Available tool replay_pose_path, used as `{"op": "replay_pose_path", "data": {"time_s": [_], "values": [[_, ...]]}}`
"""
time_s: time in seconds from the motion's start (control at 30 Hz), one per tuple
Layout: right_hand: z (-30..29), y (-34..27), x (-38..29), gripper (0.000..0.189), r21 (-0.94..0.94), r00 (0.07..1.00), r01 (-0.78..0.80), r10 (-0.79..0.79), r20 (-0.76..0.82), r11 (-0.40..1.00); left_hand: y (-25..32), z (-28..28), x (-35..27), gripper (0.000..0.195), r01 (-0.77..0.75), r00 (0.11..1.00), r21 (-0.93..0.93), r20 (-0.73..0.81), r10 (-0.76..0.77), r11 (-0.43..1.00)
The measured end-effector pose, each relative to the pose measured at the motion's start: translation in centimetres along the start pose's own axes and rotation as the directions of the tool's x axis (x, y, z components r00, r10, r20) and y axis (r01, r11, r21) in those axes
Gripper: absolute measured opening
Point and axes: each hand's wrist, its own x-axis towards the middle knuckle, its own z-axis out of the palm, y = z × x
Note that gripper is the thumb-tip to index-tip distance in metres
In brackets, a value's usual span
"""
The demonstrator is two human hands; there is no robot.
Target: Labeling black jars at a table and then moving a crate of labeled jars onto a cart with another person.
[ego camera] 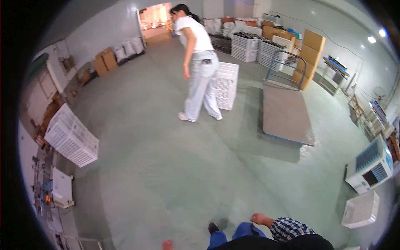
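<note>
At the bottom edge, my left hand shows only as a small blurred part above the green floor; its fingers cannot be made out. My right hand hangs beside my blue trousers, below a checked sleeve. Its fingers look curled, with no object visible at them. One dark shoe shows under me. Farther ahead, a person in a white shirt and pale trousers stands beside a tall stack of white plastic crates. A flat platform trolley with a blue handle stands to their right.
More stacked white crates stand at left. An air cooler and a white plastic bin are at right. Filled crates, tall cardboard boxes and white sacks line the back. A doorway opens beyond.
</note>
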Motion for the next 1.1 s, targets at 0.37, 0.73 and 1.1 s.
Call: {"op": "replay_pose_path", "data": {"time_s": [0.37, 0.73, 1.1], "values": [[-14.5, 5.4, 11.8, 0.047, 0.396, 0.919, -0.391, 0.376, 0.12, 0.831, 27.5, -24.4, 37.1, 0.027, -0.08, 0.997, -0.57, -0.065, 0.052, 0.818], [-45.1, 19.9, 34.9, 0.042, 0.585, 0.873, -0.302, 0.465, -0.147, 0.753, 43.2, -25.2, 54.2, 0.033, -0.479, 0.723, -0.44, 0.292, 0.625, 0.76], [-83.6, 29.2, 64.5, 0.043, 0.663, 0.869, -0.298, 0.483, -0.108, 0.686, 68.3, -43.1, 108.8, 0.037, -0.529, 0.835, -0.118, 0.107, 0.54, 0.841]]}}
